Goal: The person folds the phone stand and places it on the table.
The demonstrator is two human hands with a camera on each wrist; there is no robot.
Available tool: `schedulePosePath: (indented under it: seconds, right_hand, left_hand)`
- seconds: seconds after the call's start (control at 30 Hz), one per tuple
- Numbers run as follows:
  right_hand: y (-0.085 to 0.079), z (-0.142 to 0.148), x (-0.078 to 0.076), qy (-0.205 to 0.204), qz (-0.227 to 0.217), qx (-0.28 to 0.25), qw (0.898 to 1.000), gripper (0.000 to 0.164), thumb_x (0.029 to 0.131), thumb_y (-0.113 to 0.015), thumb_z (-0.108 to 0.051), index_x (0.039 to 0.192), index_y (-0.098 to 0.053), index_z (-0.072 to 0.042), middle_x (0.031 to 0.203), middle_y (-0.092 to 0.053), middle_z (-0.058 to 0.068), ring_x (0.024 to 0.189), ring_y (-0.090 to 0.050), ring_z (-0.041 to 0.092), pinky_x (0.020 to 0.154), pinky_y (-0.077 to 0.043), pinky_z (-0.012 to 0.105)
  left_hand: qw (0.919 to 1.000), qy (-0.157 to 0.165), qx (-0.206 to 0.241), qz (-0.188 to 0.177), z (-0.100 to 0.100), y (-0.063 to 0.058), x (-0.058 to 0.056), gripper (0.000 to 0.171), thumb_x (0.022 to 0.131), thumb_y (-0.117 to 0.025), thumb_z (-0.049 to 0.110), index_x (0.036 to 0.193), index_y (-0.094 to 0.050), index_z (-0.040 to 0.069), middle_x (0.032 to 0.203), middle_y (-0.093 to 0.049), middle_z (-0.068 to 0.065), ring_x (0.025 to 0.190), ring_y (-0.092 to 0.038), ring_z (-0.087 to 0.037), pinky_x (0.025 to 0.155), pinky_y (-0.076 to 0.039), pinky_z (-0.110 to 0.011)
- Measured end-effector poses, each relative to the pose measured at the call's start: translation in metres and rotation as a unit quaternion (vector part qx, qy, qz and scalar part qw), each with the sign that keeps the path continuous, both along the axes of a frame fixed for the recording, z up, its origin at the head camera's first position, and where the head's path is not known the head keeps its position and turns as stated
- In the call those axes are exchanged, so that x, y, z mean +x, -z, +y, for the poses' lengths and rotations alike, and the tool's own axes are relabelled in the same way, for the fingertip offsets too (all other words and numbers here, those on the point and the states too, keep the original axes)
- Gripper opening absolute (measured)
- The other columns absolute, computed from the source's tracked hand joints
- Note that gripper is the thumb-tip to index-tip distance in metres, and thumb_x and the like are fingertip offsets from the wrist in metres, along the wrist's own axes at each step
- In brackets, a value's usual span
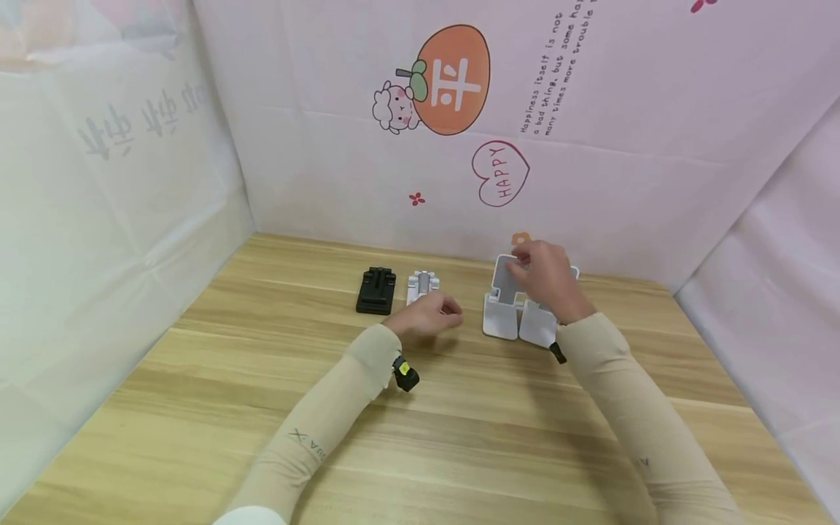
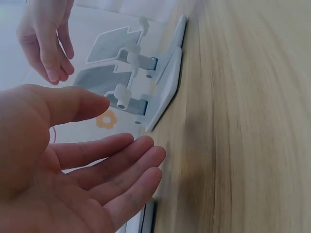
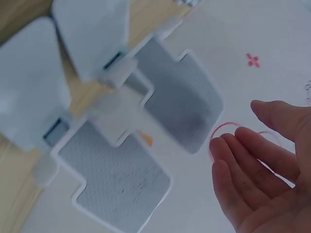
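Two white phone stands, a left one [image 1: 501,321] and a right one [image 1: 538,324], stand unfolded side by side with grey-padded back plates raised. My right hand [image 1: 550,278] hovers above them in the head view, partly covering the right one. In the right wrist view that hand [image 3: 265,167] has its fingers loosely bent, holding nothing, apart from the grey pads [image 3: 129,179]. My left hand [image 1: 425,316] is just in front of a folded white phone stand [image 1: 422,281], hiding its lower part. The left wrist view shows this hand [image 2: 82,165] with relaxed fingers and nothing between them.
A folded black phone stand [image 1: 376,292] lies left of the folded white one. The wooden table [image 1: 459,430] runs up to a printed cloth backdrop [image 1: 341,168], with cloth walls at both sides. A black wrist camera [image 1: 406,375] sits on the left wrist.
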State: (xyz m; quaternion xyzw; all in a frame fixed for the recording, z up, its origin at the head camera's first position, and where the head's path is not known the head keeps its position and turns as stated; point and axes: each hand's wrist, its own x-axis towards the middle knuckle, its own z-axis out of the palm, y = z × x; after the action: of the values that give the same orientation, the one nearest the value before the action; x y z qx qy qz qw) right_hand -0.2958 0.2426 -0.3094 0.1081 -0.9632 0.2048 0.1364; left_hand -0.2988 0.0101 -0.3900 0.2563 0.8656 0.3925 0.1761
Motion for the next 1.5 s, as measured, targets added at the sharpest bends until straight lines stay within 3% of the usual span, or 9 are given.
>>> schedulePosePath:
  seconds: [0.13,0.33,0.57,0.87,1.17,1.33,1.43,1.5]
  right_hand:
    - [-0.001,0.011,-0.012,-0.001,0.007,0.036,0.999,0.029,0.092,-0.064,-0.015,0.114,-0.067,0.003,0.111,-0.069,0.021,0.103,-0.063,0.035,0.087,-0.053,0.049]
    - [-0.005,0.019,-0.027,-0.044,-0.007,0.088,0.995,0.023,0.091,-0.066,-0.013,0.109,-0.069,0.000,0.108,-0.070,0.021,0.100,-0.064,0.034,0.088,-0.052,0.049]
    - [-0.003,0.019,-0.036,-0.056,-0.062,0.091,0.992,0.018,0.093,-0.063,-0.011,0.106,-0.070,0.000,0.104,-0.071,0.017,0.095,-0.066,0.029,0.085,-0.054,0.046]
    - [-0.002,0.026,-0.044,-0.076,-0.047,0.087,0.992,0.011,0.091,-0.064,-0.007,0.097,-0.071,-0.002,0.095,-0.072,0.016,0.086,-0.064,0.028,0.080,-0.053,0.044]
    - [-0.014,0.023,-0.041,-0.096,-0.043,0.090,0.990,0.008,0.089,-0.065,-0.002,0.083,-0.069,-0.005,0.083,-0.069,0.010,0.076,-0.059,0.023,0.070,-0.049,0.037]
    - [-0.026,0.014,-0.037,-0.104,-0.045,0.086,0.990,0.008,0.089,-0.065,-0.004,0.083,-0.070,-0.006,0.080,-0.069,0.009,0.071,-0.058,0.021,0.066,-0.047,0.034]
    - [-0.033,0.008,-0.036,-0.113,-0.040,0.084,0.989,0.006,0.089,-0.066,-0.005,0.085,-0.071,-0.005,0.081,-0.071,0.009,0.071,-0.060,0.021,0.067,-0.049,0.035]
    - [-0.037,0.004,-0.035,-0.118,-0.039,0.080,0.989,0.006,0.089,-0.066,-0.005,0.086,-0.071,-0.005,0.083,-0.071,0.010,0.073,-0.061,0.022,0.069,-0.051,0.037]
  left_hand:
    - [0.9999,-0.005,0.008,-0.007,0.006,0.001,-0.001,0.037,0.097,-0.056,0.030,0.126,-0.059,0.007,0.121,-0.064,-0.005,0.113,-0.059,-0.018,0.100,-0.049,-0.034]
    - [0.9988,-0.017,0.030,-0.033,0.013,0.002,-0.001,0.037,0.097,-0.056,0.031,0.126,-0.059,0.009,0.119,-0.064,-0.003,0.104,-0.061,-0.016,0.094,-0.052,-0.033]
    - [0.9986,-0.015,0.036,-0.036,0.020,0.007,-0.002,0.038,0.097,-0.055,0.030,0.126,-0.058,0.006,0.118,-0.064,-0.005,0.103,-0.061,-0.016,0.094,-0.051,-0.032]
    - [0.9961,-0.023,0.060,-0.060,0.020,0.010,-0.003,0.037,0.097,-0.054,0.028,0.127,-0.058,0.006,0.117,-0.066,-0.006,0.106,-0.062,-0.023,0.090,-0.053,-0.033]
    - [0.9916,-0.031,0.094,-0.082,0.023,0.012,-0.004,0.036,0.098,-0.052,0.021,0.128,-0.057,0.002,0.120,-0.066,-0.010,0.110,-0.064,-0.023,0.095,-0.053,-0.035]
    - [0.9809,-0.053,0.138,-0.127,0.030,0.015,-0.007,0.035,0.103,-0.041,0.017,0.127,-0.055,-0.003,0.118,-0.066,-0.015,0.111,-0.065,-0.026,0.097,-0.053,-0.036]
    - [0.9671,-0.076,0.179,-0.164,0.033,0.017,-0.008,0.037,0.105,-0.036,0.017,0.126,-0.054,-0.007,0.114,-0.065,-0.019,0.103,-0.066,-0.026,0.094,-0.055,-0.037]
    - [0.9531,-0.092,0.214,-0.193,0.033,0.018,-0.009,0.038,0.105,-0.035,0.018,0.125,-0.055,-0.008,0.111,-0.064,-0.019,0.096,-0.066,-0.023,0.093,-0.056,-0.037]
